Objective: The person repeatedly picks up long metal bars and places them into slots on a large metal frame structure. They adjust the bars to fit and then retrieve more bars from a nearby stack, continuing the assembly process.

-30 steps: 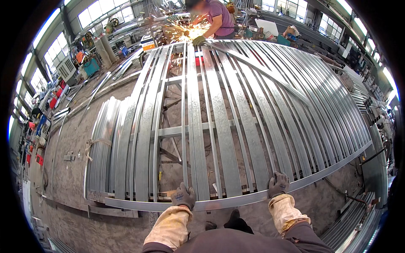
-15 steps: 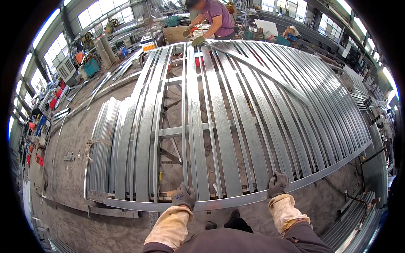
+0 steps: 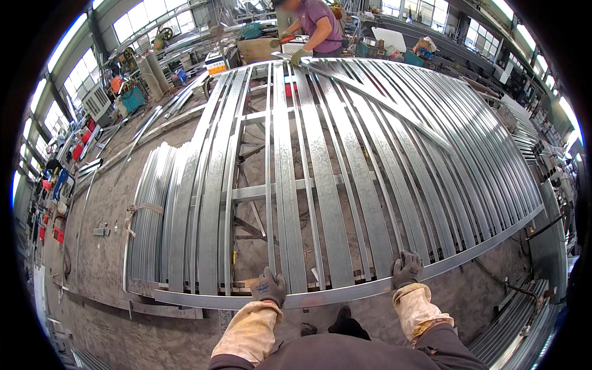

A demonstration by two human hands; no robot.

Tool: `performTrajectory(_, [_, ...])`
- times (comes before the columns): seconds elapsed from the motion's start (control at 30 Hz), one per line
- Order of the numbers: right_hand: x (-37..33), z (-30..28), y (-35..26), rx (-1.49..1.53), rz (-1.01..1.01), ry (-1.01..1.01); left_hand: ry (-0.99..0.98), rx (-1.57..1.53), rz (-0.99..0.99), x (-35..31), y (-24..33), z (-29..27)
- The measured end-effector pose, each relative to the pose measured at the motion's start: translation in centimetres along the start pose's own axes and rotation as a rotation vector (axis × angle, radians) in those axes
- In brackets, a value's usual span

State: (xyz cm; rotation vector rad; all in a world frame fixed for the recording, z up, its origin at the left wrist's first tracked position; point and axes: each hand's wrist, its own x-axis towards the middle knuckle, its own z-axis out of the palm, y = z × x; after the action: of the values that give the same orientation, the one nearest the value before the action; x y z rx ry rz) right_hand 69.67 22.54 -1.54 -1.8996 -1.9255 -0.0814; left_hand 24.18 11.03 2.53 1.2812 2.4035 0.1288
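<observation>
A large frame of shiny galvanized metal slats lies in front of me, closed along its near side by a long metal rail (image 3: 339,295). My left hand (image 3: 269,288), in a dark grey work glove, is closed over this rail beside the end of a narrow slat (image 3: 270,203). Farther right, my right hand (image 3: 407,270), gloved alike, grips the same rail by other slat ends, its fingers curled over the edge. The undersides of both hands are hidden. Pale, stained sleeve covers reach up both forearms. A loose metal bar (image 3: 394,111) lies slantwise across the far slats.
Across the frame a person in a purple shirt (image 3: 322,28) bends over its far edge, one gloved hand (image 3: 300,57) there, with a red tool (image 3: 288,39). A tied bundle of metal profiles (image 3: 148,234) lies left. More profiles (image 3: 524,330) lie lower right. Crossbars (image 3: 250,192) run beneath the slats.
The person across the frame has straightened slightly, their gloved hand shifting a little to the right and up along the far edge. Both my hands stay in place.
</observation>
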Motion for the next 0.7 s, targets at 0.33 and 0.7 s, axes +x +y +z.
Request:
performTrajectory(0.33, [0.1, 0.0, 0.2, 0.034, 0.04, -0.067, 0.026, 0.009, 0.012, 0.1, -0.2, 0.5])
performTrajectory(0.7, [0.0, 0.3, 0.3, 0.026, 0.0, -0.007, 0.052, -0.007, 0.019, 0.5, -0.9, 1.6])
